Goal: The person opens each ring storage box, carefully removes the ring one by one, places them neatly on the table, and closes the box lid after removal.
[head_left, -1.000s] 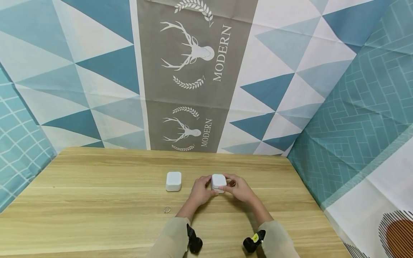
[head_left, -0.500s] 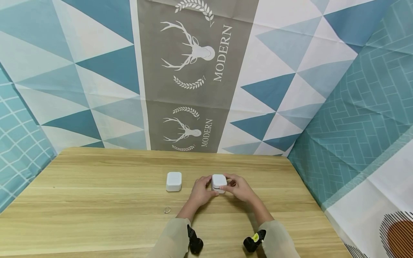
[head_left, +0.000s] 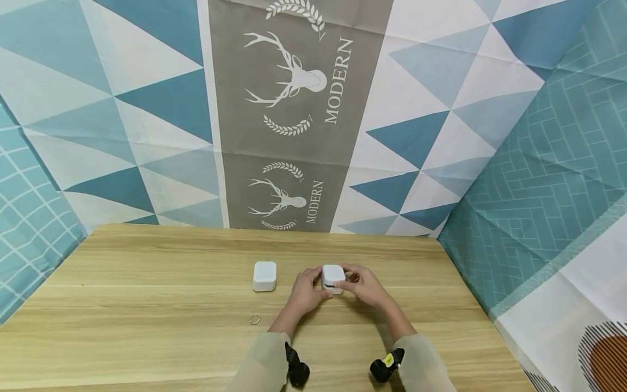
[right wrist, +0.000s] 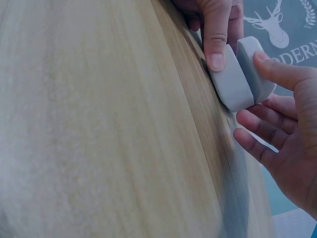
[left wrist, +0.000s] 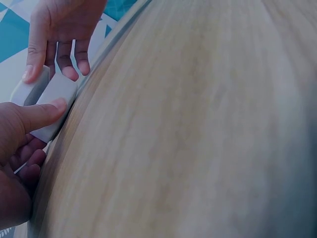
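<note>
A small white box [head_left: 333, 270] with rounded corners stands on the wooden table, its lid tilted up a little from the base with a dark gap at the front. My left hand [head_left: 304, 292] grips the base [right wrist: 232, 84], thumb pressed on its front. With thumb and fingers, my right hand [head_left: 364, 285] pinches the lid [right wrist: 256, 69]; its other fingers hang loosely bent below. The inside of the box is hidden from the head view. To the left stands a second, similar white box [head_left: 264, 276], closed. A small ring [head_left: 254, 319] lies nearer me on the table.
The table [head_left: 147, 305] has a light wood grain, its far edge meeting a patterned cloth backdrop [head_left: 274, 136]. A teal cloth [head_left: 543, 152] hangs along the right side. Black wrist cameras [head_left: 297, 372] sit at both sleeves.
The gap between the lid and the base has widened slightly as the lid tips up under my right hand. Both hands stay in nearly the same place.
</note>
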Motion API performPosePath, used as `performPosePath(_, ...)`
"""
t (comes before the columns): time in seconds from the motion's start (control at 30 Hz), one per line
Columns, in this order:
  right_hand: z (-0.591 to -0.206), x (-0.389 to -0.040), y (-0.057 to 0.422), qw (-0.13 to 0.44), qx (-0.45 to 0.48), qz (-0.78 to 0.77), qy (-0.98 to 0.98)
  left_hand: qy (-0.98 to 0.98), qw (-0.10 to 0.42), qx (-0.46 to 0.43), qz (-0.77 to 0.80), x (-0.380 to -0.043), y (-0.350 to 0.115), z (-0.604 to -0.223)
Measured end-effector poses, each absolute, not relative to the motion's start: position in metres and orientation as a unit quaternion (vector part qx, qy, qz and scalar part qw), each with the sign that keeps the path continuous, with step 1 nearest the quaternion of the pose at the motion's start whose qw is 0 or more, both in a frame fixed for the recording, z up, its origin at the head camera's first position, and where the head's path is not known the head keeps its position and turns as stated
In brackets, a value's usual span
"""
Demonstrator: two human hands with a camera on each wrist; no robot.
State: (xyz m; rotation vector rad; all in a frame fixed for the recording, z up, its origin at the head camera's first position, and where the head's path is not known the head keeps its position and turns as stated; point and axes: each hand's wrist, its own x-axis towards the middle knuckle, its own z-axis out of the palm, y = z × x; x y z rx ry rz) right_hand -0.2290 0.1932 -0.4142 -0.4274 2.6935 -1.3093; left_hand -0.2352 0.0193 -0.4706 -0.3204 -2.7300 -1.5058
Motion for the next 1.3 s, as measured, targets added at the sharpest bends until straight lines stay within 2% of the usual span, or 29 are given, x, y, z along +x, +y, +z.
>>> performPosePath(0.3,-0.448,-0.250,0.203,0.052,-0.123,-0.443,0.886,-0.869,0.008,-0.105,-0.484,-0.234,0.020,-0.470)
performPosePath(0.83,-0.447,-0.250,0.204,0.048,-0.133,-0.436,0.889,-0.869,0.013,-0.108,-0.482,-0.234,0.019,-0.471)
performPosePath(1.07,-0.420,-0.234,0.196,0.058,-0.142,-0.437,0.886,-0.869,0.010,-0.104,-0.484,-0.234,0.020,-0.471)
performPosePath(1.3,-0.450,-0.253,0.206,0.047,-0.146,-0.434,0.888,-0.868,0.009,-0.105,-0.485,-0.234,0.020,-0.471)
